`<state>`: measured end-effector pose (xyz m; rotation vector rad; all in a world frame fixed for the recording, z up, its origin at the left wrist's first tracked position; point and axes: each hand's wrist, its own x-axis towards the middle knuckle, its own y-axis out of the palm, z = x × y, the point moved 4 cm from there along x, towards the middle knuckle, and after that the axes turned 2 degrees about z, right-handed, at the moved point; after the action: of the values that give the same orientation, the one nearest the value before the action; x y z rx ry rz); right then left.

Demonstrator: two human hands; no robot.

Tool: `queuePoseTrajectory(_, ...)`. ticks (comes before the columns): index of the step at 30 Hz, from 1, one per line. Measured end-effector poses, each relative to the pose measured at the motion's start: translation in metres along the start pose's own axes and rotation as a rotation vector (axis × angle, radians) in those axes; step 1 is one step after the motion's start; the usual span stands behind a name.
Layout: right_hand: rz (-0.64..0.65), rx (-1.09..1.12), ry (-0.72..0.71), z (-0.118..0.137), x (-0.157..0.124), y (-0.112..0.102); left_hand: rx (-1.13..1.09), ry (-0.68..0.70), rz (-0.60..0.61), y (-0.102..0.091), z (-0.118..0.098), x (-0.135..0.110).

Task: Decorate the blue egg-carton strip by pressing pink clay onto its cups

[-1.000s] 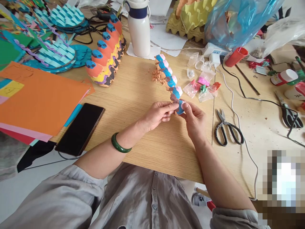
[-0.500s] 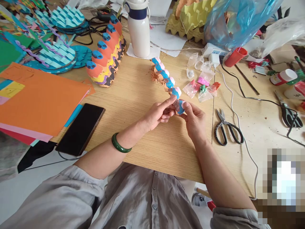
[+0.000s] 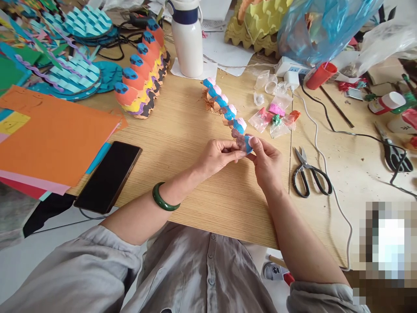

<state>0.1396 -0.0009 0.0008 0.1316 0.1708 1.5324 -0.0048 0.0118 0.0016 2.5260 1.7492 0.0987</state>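
Note:
A chain of small blue, pink and brown paper pieces runs across the wooden table from the bottle towards me. My left hand and my right hand meet at its near end, both pinching the last blue and brown piece between thumb and fingers. A green bangle sits on my left wrist. Both forearms rest over the table's front edge.
Black scissors lie right of my hands beside a white cable. A black phone and a stack of coloured paper are on the left. A larger orange paper chain, a white bottle and small bags stand further back.
My left fingers, stretched up along the chain half a second ago, have curled back into a pinch on the end piece. The chain's far end shifted slightly left.

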Motion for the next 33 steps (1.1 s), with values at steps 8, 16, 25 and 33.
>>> queuePoseTrajectory(8, -0.011, 0.02, 0.004, -0.001, 0.002, -0.001, -0.246, -0.226, 0.078, 0.005, -0.001, -0.001)
queuePoseTrajectory(16, -0.016, -0.099, -0.023, 0.0, -0.002, -0.001, -0.458, -0.315, -0.017, 0.001, 0.0, 0.001)
queuePoseTrajectory(25, 0.018, -0.115, -0.096, 0.003, -0.005, 0.002, -0.375, -0.204, -0.052, -0.003, -0.004, -0.001)
queuePoseTrajectory(33, 0.014, -0.1, -0.058, -0.002, -0.003, 0.0, -0.282, -0.139, -0.067, -0.004, -0.001, 0.0)
